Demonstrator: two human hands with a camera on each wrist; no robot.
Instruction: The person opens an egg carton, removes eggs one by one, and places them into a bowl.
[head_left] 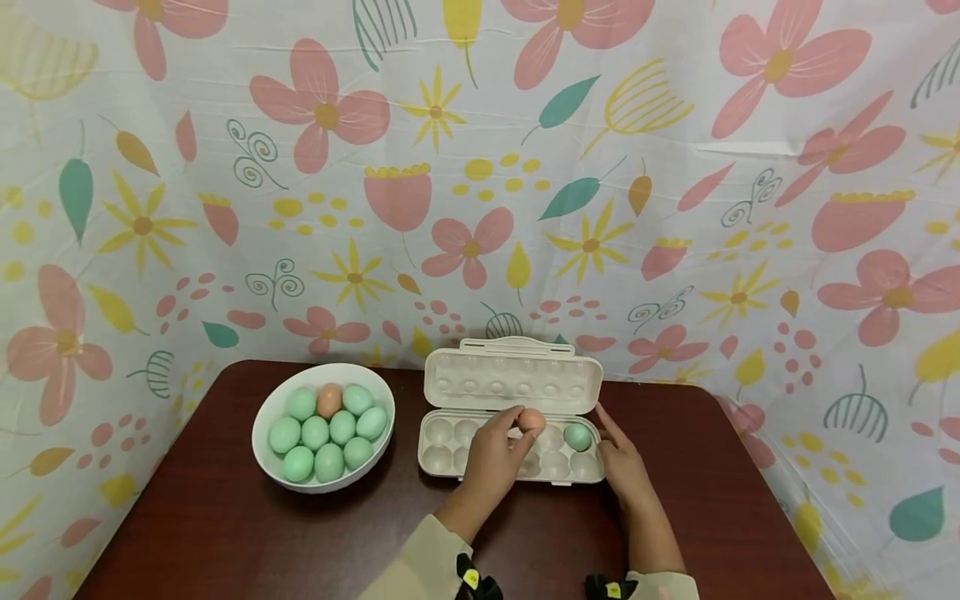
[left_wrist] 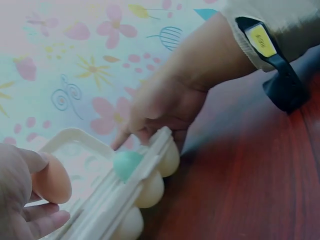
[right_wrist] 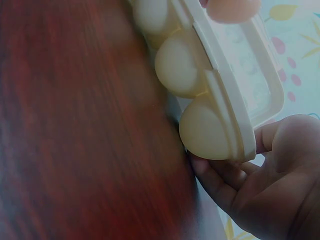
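Observation:
My left hand (head_left: 495,454) pinches a brown egg (head_left: 532,421) between thumb and fingers, close over the middle of the open egg carton (head_left: 512,481). In the left wrist view, the brown egg (left_wrist: 52,179) shows whole beside the fingertips. One green egg (head_left: 578,437) sits in a back-row cup near the carton's right end. My right hand (head_left: 626,471) grips that right end. In the right wrist view, the right hand's fingers (right_wrist: 220,187) curl under the end cup of the carton (right_wrist: 207,127), and another finger lies at its rim.
Left of the carton stands a white bowl (head_left: 264,452) holding several green eggs (head_left: 328,462) and one brown egg (head_left: 329,400). The carton's lid (head_left: 513,379) is tilted back toward a flowered cloth (head_left: 480,208) behind the dark red table (head_left: 337,542).

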